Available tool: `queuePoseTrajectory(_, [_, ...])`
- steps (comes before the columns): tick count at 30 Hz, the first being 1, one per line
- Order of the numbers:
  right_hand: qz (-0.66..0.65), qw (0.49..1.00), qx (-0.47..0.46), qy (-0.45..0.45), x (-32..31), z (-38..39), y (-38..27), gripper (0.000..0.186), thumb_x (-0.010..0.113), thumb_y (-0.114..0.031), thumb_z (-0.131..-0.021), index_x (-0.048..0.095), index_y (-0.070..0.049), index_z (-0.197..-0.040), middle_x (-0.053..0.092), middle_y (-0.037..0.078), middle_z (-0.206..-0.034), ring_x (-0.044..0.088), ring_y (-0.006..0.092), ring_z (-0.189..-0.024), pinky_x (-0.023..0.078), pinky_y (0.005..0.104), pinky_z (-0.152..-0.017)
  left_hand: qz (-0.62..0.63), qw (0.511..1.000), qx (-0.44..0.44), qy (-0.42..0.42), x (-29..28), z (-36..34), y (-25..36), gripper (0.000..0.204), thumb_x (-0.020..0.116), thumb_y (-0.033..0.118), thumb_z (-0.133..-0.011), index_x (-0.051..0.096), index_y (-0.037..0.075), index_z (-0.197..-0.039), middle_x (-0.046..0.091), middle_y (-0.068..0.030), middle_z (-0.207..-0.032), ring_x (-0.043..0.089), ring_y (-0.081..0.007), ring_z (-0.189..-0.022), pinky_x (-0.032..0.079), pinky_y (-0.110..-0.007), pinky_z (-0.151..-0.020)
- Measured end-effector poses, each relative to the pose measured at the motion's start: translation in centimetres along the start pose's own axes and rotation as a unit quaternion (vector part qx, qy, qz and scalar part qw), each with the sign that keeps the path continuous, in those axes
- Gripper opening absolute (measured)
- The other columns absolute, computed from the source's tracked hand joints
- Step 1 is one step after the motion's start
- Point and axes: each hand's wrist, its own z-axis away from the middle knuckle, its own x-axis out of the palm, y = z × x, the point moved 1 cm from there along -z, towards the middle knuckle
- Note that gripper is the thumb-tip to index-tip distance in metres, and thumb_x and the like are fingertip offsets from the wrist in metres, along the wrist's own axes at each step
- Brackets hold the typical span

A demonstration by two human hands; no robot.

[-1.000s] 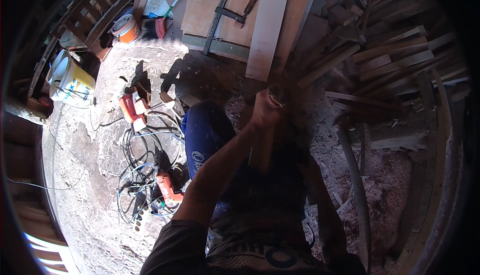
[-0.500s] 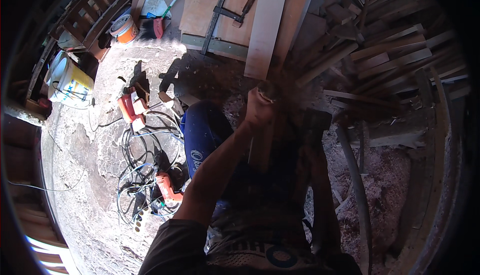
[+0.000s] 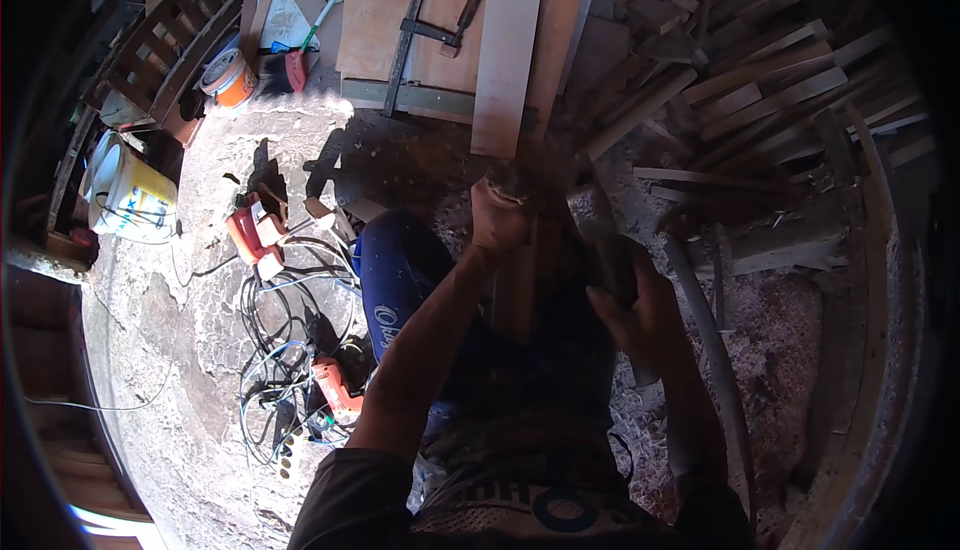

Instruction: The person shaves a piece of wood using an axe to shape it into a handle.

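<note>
My left hand (image 3: 495, 220) is closed in a fist around something whose dark, rounded top (image 3: 512, 180) sticks out above the fingers; its kind is unclear. A narrow piece of wood (image 3: 516, 295) stands just below that fist, between my legs. My right hand (image 3: 645, 315) is wrapped around the handle of a dark tool with a broad grey head (image 3: 592, 212), which points up and leftward. Shadow and blur hide the tool's exact kind. The head is to the right of my left fist, apart from it.
Ahead, a long pale board (image 3: 510, 60) and a bar clamp (image 3: 440, 35) lie by wood panels. Scrap lumber (image 3: 770, 100) is piled at right. A red drill (image 3: 335, 386), tangled cables (image 3: 270, 320) and a red power tool (image 3: 255, 235) lie left, with buckets (image 3: 135, 190) beyond.
My right hand has moved up and the grey tool head has swung left and upward, nearer my left fist. The left fist keeps its grip; the whole view has shifted slightly.
</note>
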Motion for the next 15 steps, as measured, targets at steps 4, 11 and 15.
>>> queuePoseTrajectory(4, [0.005, 1.0, -0.005, -0.006, -0.8, -1.4, -2.7, 0.059, 0.068, -0.015, -0.09, 0.042, 0.003, -0.14, 0.066, 0.025, -0.111, 0.068, 0.0357, -0.104, 0.053, 0.0399, -0.087, -0.027, 0.999, 0.031, -0.023, 1.4, -0.1, -2.9, 0.02, 0.076, 0.005, -0.078, 0.071, 0.003, -0.096, 0.074, -0.0036, -0.09, 0.068, -0.0113, -0.085, 0.055, -0.029, -0.077])
queuePoseTrajectory(11, [0.09, 0.975, -0.177, 0.104, -3.4, -3.3, -7.4, 0.057, 0.066, -0.012, -0.092, 0.041, 0.001, -0.141, 0.066, 0.022, -0.106, 0.072, 0.0314, -0.087, 0.056, 0.0365, -0.074, 0.03, 0.997, -0.063, -0.021, -0.1, 0.3, -0.9, 0.027, 0.08, 0.01, -0.074, 0.071, 0.003, -0.099, 0.074, -0.0028, -0.092, 0.068, -0.0112, -0.086, 0.055, -0.029, -0.08])
queuePoseTrajectory(15, [0.196, 0.974, -0.111, 0.018, -1.6, -4.3, -5.9, 0.057, 0.065, -0.008, -0.089, 0.04, -0.001, -0.14, 0.064, 0.024, -0.108, 0.068, 0.0386, -0.089, 0.055, 0.0432, -0.077, 0.027, 0.999, 0.006, -0.022, 0.7, 0.4, -1.1, 0.028, 0.079, 0.009, -0.075, 0.071, 0.002, -0.101, 0.074, -0.0031, -0.097, 0.068, -0.0119, -0.089, 0.055, -0.03, -0.082])
